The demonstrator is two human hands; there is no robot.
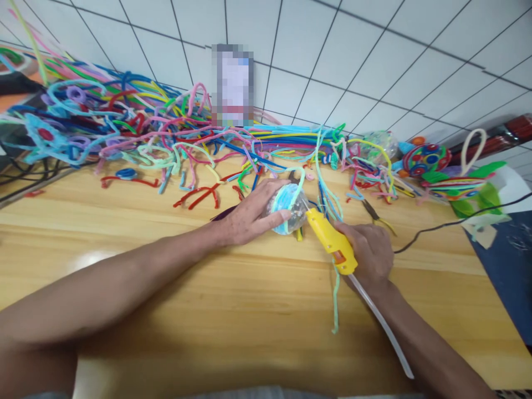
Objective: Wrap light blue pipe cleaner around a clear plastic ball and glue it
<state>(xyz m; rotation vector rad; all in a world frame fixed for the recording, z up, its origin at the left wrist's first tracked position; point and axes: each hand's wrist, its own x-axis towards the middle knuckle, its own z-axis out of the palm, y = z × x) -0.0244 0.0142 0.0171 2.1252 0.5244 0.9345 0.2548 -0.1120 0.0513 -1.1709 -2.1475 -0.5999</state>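
Around clear ball (pixel 297 218), I'm seeing blue-green wrap (pixel 285 196) covering L pt., R side showing bare; L hand (pixel 254 213) pinching ball, R hand (pixel 372 252) gripping glue gun (pixel 330 237) to ball's R.

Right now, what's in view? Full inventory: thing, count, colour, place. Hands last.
Clear ball: one, part-wrapped in blue and mint, centre.
Glue gun: one, yellow, nozzle towards ball.
Glue stick: one, translucent white, behind gun.
Pipe cleaners: many, mixed colours, heaped across back.
Pipe-cleaner flower: one, blue, red centre, left.
Decorated ball: one, multicoloured, back right.
Pliers: at least one, yellow-handled, right.
Upright rectangle: one, pale, pixelated, back.
Cables: several, black, left and right.
Tabletop: one, light wood, foreground.
Tiled wall: one, white, back.
Other clutter: uncounted, overlapping or blurred.
Left hand: one, bare, holding clear ball.
Right hand: one, bare, gripping glue gun.
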